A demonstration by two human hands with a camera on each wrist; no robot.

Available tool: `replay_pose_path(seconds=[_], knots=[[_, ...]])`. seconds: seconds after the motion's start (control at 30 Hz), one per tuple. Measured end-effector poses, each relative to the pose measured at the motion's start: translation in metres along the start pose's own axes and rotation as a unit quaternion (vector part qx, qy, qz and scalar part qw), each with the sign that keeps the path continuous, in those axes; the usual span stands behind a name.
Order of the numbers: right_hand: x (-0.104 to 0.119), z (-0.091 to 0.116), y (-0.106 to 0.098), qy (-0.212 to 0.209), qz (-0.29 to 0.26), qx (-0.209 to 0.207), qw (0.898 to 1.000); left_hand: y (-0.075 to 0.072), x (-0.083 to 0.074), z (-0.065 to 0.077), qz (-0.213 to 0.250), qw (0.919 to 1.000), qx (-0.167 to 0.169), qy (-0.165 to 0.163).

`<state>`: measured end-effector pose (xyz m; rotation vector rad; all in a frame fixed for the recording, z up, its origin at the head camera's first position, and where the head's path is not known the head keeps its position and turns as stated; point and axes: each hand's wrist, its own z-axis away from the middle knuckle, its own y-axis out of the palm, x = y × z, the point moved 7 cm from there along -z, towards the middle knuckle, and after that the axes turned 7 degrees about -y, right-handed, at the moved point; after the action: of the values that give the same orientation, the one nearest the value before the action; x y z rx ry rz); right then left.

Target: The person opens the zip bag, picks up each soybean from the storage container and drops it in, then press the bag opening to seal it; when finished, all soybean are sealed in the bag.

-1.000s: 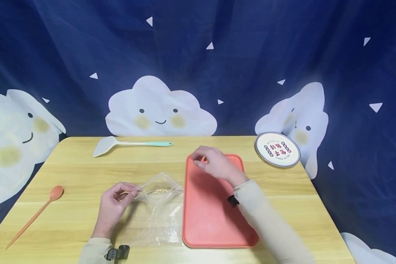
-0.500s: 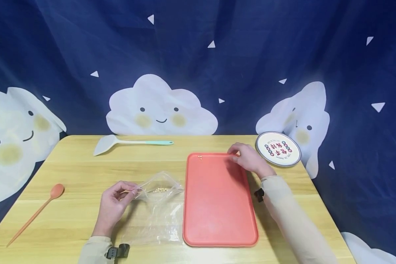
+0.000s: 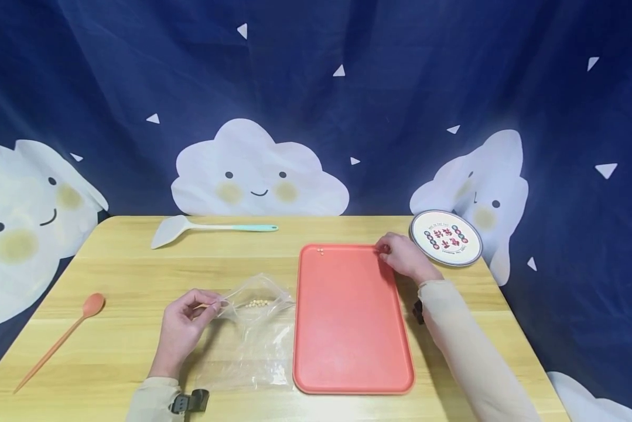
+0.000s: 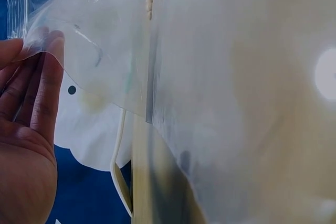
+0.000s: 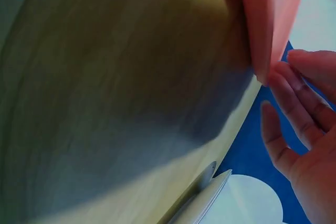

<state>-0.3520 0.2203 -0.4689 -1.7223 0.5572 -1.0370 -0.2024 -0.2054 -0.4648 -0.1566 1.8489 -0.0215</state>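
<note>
My left hand [image 3: 181,328] pinches the edge of a clear zip-lock bag [image 3: 265,351] between thumb and fingers. Several small pale-yellow beans [image 3: 256,303] lie inside the bag, near its raised mouth. In the left wrist view the bag [image 4: 105,56] spreads away from the fingers. At the far right corner of the red tray [image 3: 352,328] is my right hand [image 3: 406,258], thumb and fingertips bent right at the rim. The right wrist view has that hand [image 5: 310,124] beside the tray corner [image 5: 262,51]; I cannot tell whether it holds something. Several beans [image 3: 320,251] sit in the tray's far left corner.
A round plate with red lettering [image 3: 446,238] stands at the table's back right, just beyond the right hand. A white spatula with a mint handle [image 3: 210,227] lies along the back edge. An orange spoon [image 3: 73,328] lies at the left.
My right hand has moved right, from the tray's far left corner to its far right corner. Beans show in the corner it left. My left hand keeps its pinch on the bag.
</note>
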Motion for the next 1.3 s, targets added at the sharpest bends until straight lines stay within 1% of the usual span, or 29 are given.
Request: replay_pose_path(seconds=[0.07, 0.27, 0.5, 0.67, 0.87, 0.97, 1.07, 1.3], knots=[[-0.001, -0.001, 0.001, 0.0, 0.01, 0.0, 1.0, 0.0, 0.0, 0.0, -0.003, 1.0, -0.003, -0.004], [-0.002, -0.005, 0.005, 0.006, 0.041, 0.008, 0.999, 0.001, 0.001, 0.001, 0.003, 1.0, 0.002, -0.001], [0.001, -0.007, 0.009, -0.016, 0.07, 0.007, 0.997, 0.001, 0.001, 0.001, 0.004, 1.0, -0.005, 0.007], [0.001, -0.007, 0.01, -0.021, 0.074, 0.008, 0.997, 0.001, 0.0, 0.001, -0.004, 1.0, -0.008, -0.002], [0.005, -0.006, 0.01, -0.037, 0.084, 0.006, 0.996, 0.001, 0.002, 0.001, 0.024, 0.9996, -0.008, -0.014], [0.007, -0.007, 0.01, -0.044, 0.086, 0.005, 0.995, 0.001, 0.002, 0.001, 0.028, 0.9995, -0.008, -0.013], [0.007, -0.007, 0.011, -0.042, 0.091, 0.011, 0.995, 0.0, 0.001, 0.001, 0.029, 0.9995, -0.008, -0.012], [0.004, -0.008, 0.012, -0.019, 0.107, 0.025, 0.994, 0.0, 0.003, 0.001, 0.026, 0.9996, -0.002, -0.007]])
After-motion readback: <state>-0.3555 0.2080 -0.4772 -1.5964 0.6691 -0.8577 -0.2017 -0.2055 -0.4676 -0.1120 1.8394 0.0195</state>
